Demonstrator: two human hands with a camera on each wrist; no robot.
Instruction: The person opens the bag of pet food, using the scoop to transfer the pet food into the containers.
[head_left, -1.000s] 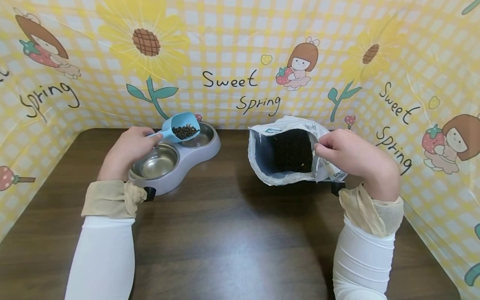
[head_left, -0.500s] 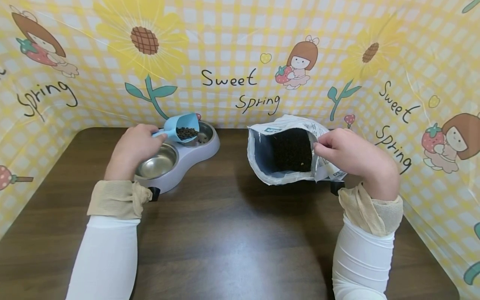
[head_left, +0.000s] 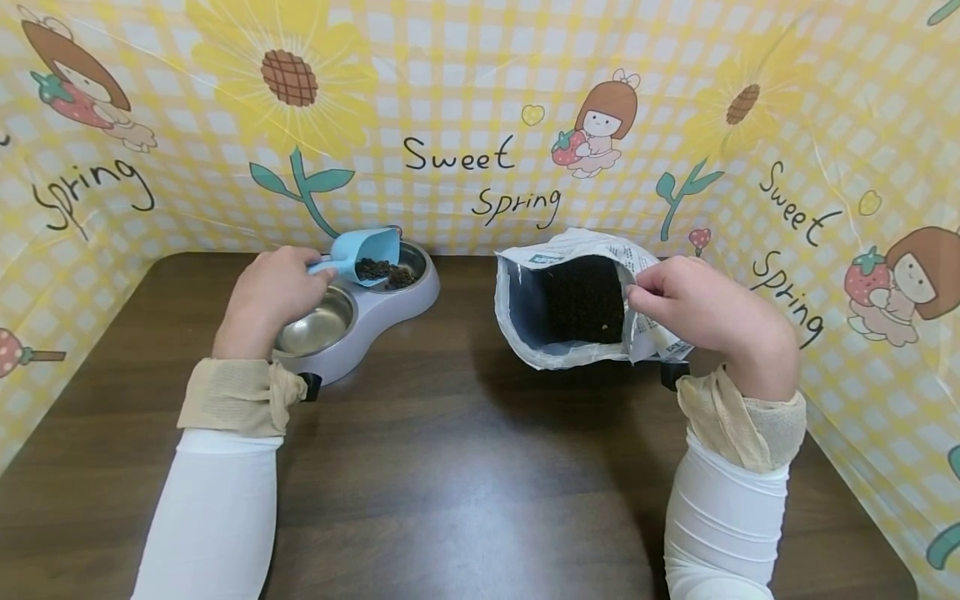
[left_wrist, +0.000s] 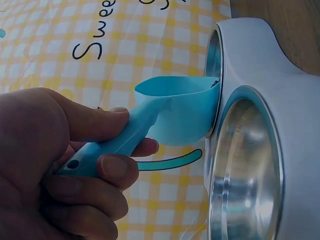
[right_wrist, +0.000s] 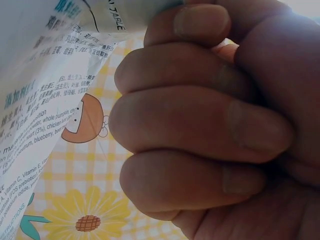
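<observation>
My left hand (head_left: 273, 292) grips the handle of a light blue scoop (left_wrist: 180, 117), fingers curled round it. The scoop tilts over the far bowl of a double pet bowl (head_left: 390, 312), its lip at that bowl's rim. Dark kibble (head_left: 372, 269) lies in the scoop's mouth, and some sits in the far steel bowl. The near steel bowl (left_wrist: 247, 170) shows bare metal. On the right, my right hand (head_left: 705, 308) pinches the edge of an open white pet food bag (head_left: 517, 350), with dark kibble inside. The other fingers curl in the right wrist view.
Both the double bowl and the bag are on a dark wooden table (head_left: 450, 467). A yellow checked cloth (head_left: 450, 83) with printed flowers and figures hangs behind the table and along its sides, close behind the bowls and bag.
The scoop has moved slightly right and tipped further; kibble has slid from it into the far bowl, where a pile now shows. The right hand and the bag have stayed put.
</observation>
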